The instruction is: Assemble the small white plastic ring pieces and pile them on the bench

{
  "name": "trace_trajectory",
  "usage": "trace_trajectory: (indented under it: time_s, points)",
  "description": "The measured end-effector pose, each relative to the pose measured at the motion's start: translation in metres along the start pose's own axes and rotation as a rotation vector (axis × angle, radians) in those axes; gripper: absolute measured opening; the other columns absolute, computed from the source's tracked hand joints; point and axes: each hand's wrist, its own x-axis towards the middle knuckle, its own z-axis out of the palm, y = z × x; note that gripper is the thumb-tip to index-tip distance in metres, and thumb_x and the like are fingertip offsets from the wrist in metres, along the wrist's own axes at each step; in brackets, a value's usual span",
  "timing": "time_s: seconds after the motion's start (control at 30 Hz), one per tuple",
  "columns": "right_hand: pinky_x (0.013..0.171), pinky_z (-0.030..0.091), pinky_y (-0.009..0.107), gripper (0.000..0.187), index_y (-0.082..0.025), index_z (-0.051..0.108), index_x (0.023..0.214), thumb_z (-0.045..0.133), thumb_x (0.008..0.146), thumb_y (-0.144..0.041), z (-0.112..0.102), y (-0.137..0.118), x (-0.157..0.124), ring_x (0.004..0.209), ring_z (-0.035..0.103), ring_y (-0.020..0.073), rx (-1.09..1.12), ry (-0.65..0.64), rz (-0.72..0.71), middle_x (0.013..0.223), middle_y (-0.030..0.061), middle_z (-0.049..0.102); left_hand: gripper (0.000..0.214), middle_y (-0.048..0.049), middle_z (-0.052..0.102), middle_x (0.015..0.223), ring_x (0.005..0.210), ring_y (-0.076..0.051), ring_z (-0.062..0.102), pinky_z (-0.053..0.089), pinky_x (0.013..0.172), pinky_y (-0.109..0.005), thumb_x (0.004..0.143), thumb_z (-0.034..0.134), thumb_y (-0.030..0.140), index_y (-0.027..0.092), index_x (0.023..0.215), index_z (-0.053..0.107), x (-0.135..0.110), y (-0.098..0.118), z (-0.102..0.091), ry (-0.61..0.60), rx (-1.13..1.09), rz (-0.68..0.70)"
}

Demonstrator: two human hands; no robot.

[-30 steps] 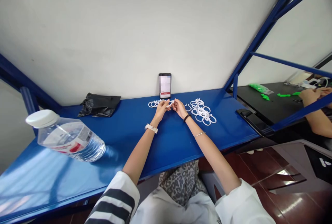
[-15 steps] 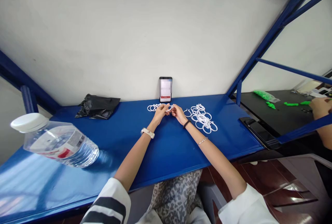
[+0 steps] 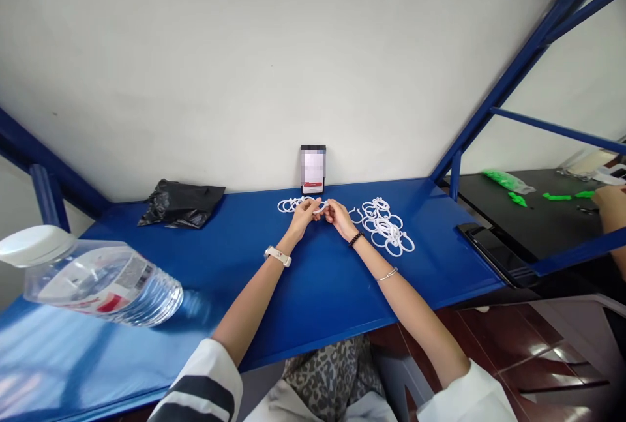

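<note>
My left hand (image 3: 304, 214) and my right hand (image 3: 338, 216) meet over the back middle of the blue table. Between them they pinch a white ring (image 3: 321, 207), which looks like a plastic curtain ring; the fingers hide much of it. Just left of my left hand lies a row of white rings (image 3: 285, 206), overlapping and partly hidden by that hand. To the right of my right hand is a loose pile of white rings (image 3: 386, 226), with one open ring (image 3: 357, 215) at its near-left side.
A phone (image 3: 313, 171) leans on the wall behind my hands. At left are a black plastic bag (image 3: 180, 203) and a water bottle (image 3: 107, 282). A dark phone (image 3: 489, 249) lies at the right edge. Beyond the blue frame, another person's hand (image 3: 611, 203) is near green pieces (image 3: 557, 197).
The view has shifted slightly. Both hands stay together on the white ring, with only a small change in the fingers.
</note>
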Motion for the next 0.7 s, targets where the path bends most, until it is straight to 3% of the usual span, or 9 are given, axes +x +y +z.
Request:
trace_trajectory:
  time_s: [0.4,0.7]
  points:
    - [0.045,0.026,0.023,0.036,-0.020,0.048,0.065,0.066,0.073,-0.050,0.005,-0.004,-0.008,0.046,0.037,0.0063,-0.034,-0.007,0.016,0.059,-0.0054,0.049,0.046,0.0040,0.052,0.058,0.046,-0.004,0.042,0.030,0.047,-0.020,0.063,0.079,0.051,0.016,0.068,0.048,0.001,0.001,0.000,0.004,-0.032,-0.009]
    - [0.046,0.023,0.021,0.030,-0.021,0.043,0.066,0.059,0.076,-0.044,0.009,-0.010,-0.017,0.044,0.032,0.0052,-0.019,-0.047,0.053,0.054,-0.0075,0.040,0.045,0.0059,0.044,0.059,0.050,-0.003,0.040,0.026,0.047,-0.019,0.062,0.081,0.045,0.016,0.068,0.047,0.003,-0.003,-0.001,-0.052,-0.174,-0.038]
